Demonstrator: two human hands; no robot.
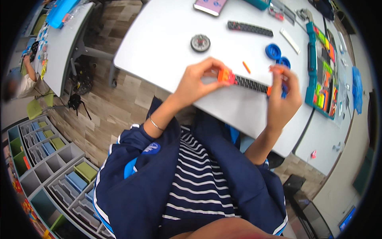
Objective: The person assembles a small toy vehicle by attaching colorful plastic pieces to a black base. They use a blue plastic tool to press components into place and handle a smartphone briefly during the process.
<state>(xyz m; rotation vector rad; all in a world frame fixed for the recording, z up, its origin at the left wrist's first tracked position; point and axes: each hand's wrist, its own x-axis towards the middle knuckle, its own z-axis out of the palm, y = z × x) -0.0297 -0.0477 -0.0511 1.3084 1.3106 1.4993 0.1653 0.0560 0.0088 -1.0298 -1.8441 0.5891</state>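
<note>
My left hand (pixel 199 79) is closed on the left end of a black building beam (pixel 251 84), gripping the orange block (pixel 225 76) fixed there. A second orange piece (pixel 269 91) sits at the beam's right end, beside my right hand (pixel 284 95). Between the raised fingertips of that hand is a small orange-red piece (pixel 277 69), its exact kind too blurred to tell. Blue wheel rims (pixel 273 51) lie just beyond the right hand, one partly hidden by it. On the white table between the hands rests a thin orange rod (pixel 246 67).
A grey-black wheel (pixel 200 43), another black beam (pixel 250 28), a white strip (pixel 290 41) and a phone (pixel 210 6) lie farther back. At right stands a teal sorting case (pixel 312 67) of coloured bricks. Another person (pixel 28 81) sits at the left table; drawer units (pixel 51 171) stand lower left.
</note>
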